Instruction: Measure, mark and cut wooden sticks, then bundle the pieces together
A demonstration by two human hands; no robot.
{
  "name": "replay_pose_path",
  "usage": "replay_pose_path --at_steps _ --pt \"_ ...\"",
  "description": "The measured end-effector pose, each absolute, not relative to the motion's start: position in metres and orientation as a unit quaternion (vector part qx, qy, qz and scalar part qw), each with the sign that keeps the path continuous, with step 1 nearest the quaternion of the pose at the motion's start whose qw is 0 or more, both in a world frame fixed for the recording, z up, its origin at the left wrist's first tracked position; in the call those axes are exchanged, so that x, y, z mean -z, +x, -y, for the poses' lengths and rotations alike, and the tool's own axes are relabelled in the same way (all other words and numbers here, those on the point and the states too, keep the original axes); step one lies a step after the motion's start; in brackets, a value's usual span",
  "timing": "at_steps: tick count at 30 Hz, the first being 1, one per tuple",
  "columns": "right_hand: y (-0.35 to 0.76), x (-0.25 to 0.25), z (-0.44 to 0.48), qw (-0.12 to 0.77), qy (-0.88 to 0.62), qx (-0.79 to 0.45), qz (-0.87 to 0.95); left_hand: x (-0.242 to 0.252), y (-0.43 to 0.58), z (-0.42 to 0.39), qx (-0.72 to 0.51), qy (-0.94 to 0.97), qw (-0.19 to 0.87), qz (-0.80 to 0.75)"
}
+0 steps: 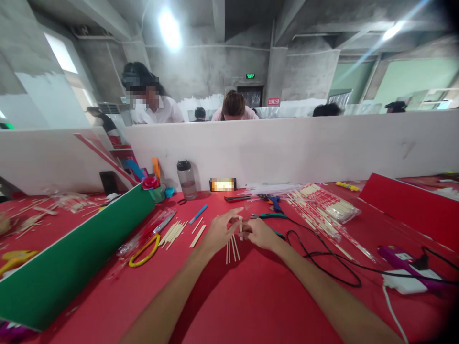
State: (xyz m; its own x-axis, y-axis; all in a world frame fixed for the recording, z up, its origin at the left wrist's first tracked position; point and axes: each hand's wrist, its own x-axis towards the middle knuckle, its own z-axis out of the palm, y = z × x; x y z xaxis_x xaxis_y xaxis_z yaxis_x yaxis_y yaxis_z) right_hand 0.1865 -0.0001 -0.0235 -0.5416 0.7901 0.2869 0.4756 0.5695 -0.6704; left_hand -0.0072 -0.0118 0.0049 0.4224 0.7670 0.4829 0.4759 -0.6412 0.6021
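My left hand (221,231) and my right hand (261,232) meet over the middle of the red table. Between their fingertips stands a short, pale wooden stick (241,231), pinched from both sides. The far fingers of each hand are partly hidden. Several thin wooden sticks (233,250) lie fanned on the table just below my hands. Left of my left wrist are a few more cut sticks (198,236) and a larger row of sticks (174,234). Pliers with teal handles (270,216) lie just beyond my right hand.
Yellow-handled scissors (145,253) and a blue pen (198,214) lie left. A bottle (187,181) stands behind. A blue glue gun (274,201), black cable (322,273) and bagged chopsticks (328,203) occupy the right. Green (82,258) and red (412,210) boards flank me; people sit beyond the white partition (287,148).
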Motion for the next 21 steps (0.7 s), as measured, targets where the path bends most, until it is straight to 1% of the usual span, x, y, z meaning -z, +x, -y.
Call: replay_pose_path --at_steps 3,7,14,18,21 --pt "0.1859 0.0228 0.0018 0.288 -0.381 -0.241 0.845 -0.0015 -0.0031 0.0134 -0.398 0.812 0.171 -0.390" --pt "0.1863 0.0223 0.0021 0.293 -0.373 -0.248 0.845 0.0033 -0.0029 0.0108 -0.408 0.809 0.159 -0.392" --pt "0.1842 0.0209 0.0019 0.361 -0.361 -0.295 0.808 0.0046 -0.0064 0.0084 -0.410 0.821 0.126 -0.376" --pt "0.1836 0.0193 0.0039 0.364 -0.363 -0.296 0.805 0.0026 -0.0068 0.0095 -0.418 0.822 0.140 -0.362" --pt "0.1831 0.0175 0.0065 0.358 -0.372 -0.269 0.813 0.0017 -0.0067 0.0080 -0.436 0.807 0.163 -0.363"
